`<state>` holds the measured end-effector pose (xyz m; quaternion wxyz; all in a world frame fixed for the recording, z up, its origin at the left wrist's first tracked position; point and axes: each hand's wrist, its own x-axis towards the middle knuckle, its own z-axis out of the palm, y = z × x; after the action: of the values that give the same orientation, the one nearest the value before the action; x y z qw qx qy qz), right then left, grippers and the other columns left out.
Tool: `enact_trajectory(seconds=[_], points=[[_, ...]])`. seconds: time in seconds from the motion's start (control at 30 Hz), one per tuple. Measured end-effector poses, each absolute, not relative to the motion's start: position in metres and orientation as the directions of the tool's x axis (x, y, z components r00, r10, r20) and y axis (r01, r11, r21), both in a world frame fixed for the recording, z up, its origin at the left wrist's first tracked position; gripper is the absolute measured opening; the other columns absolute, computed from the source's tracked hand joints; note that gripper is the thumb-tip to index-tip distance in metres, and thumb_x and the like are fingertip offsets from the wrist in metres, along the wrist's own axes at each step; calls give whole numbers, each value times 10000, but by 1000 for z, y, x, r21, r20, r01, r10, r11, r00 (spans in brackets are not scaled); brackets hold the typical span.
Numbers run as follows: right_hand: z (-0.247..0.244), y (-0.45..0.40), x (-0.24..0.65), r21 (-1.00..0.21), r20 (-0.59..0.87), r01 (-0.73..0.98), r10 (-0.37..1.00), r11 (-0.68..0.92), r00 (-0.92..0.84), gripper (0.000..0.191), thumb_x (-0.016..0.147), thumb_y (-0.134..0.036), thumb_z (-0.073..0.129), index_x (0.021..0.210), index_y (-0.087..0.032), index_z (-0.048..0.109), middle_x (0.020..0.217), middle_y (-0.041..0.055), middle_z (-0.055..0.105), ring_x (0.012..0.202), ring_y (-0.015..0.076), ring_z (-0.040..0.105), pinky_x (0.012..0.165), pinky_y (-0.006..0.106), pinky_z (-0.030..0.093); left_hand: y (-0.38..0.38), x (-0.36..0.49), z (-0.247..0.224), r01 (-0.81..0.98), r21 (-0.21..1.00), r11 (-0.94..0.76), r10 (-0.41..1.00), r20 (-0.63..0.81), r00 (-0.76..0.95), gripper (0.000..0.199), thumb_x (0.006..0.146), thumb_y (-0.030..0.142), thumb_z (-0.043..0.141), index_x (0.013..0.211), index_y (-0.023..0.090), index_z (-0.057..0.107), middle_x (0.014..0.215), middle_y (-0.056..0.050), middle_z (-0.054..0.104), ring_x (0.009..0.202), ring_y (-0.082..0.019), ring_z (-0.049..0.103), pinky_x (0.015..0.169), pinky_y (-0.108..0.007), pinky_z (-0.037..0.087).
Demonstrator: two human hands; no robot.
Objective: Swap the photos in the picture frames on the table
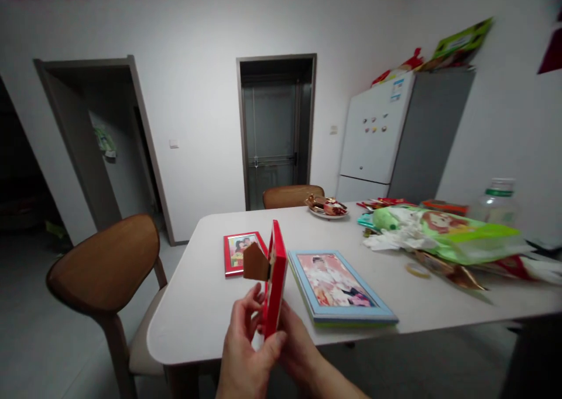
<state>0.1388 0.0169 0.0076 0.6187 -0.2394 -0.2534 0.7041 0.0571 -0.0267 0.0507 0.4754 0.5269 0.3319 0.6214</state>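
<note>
A red photo frame (276, 276) stands edge-on to me above the near edge of the table, with its brown easel flap (256, 262) swung out to the left. My left hand (248, 340) closes on the frame's lower end, thumb against the near edge and fingers on the back side. From the right, my right hand (296, 334) grips the same lower end; the frame hides some of its fingers. Beyond lies another red photo frame (227, 255), picture up. To the right rest light blue photo frames (327, 316), stacked, a pink picture in the top one.
Plastic packaging (465, 235) and white crumpled tissue cover the table's right side, near a roll of tape (417, 271) and a clear bottle (498, 203). A plate (327, 213) of wrapped items sits at the far edge. Wooden chairs (109, 264) stand left and behind.
</note>
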Motion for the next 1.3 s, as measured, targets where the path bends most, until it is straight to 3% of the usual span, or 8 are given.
enact_trajectory(seconds=[0.13,0.37,0.47,0.57,0.83,0.97,1.1,1.3], points=[[29,39,211,-779,19,-625,999,39,40,474,634,-218,592,1089,-243,466,764,-16,655,624,138,603,603,257,464,-13,73,76,-308,887,-344,937,347,-45,639,622,172,644,1158,243,303,1201,-77,468,1041,-206,498,876,-342,405],[39,85,339,-999,-27,29,966,-35,258,570,660,-188,520,1214,-173,390,758,31,682,628,175,627,581,284,480,24,132,38,-345,933,-105,959,187,211,610,653,68,542,1209,145,302,1126,-95,554,964,-190,558,815,-281,454],[25,97,365,-918,46,391,961,-66,272,473,687,-256,494,1143,-130,482,777,61,684,658,183,629,567,266,468,35,150,11,-23,988,-153,966,155,207,567,679,69,513,1207,158,325,1090,-66,586,941,-162,570,794,-243,451],[8,103,376,-835,84,541,949,-99,304,425,677,-275,500,1075,-131,545,754,63,685,664,186,626,572,256,452,39,155,0,230,954,-192,971,150,186,534,667,121,548,1176,132,384,1065,-84,599,963,-190,555,813,-264,427],[16,105,362,-677,214,725,910,-123,354,419,641,-220,518,1046,-129,578,940,121,642,886,245,571,784,333,396,40,136,-1,367,903,-222,964,148,220,462,639,215,578,1088,139,499,1039,-105,607,950,-237,553,791,-305,421],[30,100,286,-488,461,850,885,198,59,385,723,-228,434,1079,-135,548,1096,108,568,1015,207,499,869,318,353,49,103,-10,444,876,-187,981,149,120,525,646,213,568,1138,71,452,1144,-172,527,1057,-255,481,877,-336,361],[18,110,187,-350,394,817,863,459,-316,404,735,-212,426,1126,-140,501,1146,92,532,1061,182,455,902,281,318,58,61,-16,511,841,-179,981,194,25,472,660,190,537,1114,88,463,1161,-157,514,1077,-243,463,918,-347,317],[-10,153,129,-343,343,850,896,399,-282,398,667,-128,456,1057,-116,532,1109,136,537,1037,241,450,870,366,306,56,25,-24,583,789,-195,964,263,-34,437,655,168,507,1089,126,476,1141,-116,535,1070,-218,473,926,-340,325]])
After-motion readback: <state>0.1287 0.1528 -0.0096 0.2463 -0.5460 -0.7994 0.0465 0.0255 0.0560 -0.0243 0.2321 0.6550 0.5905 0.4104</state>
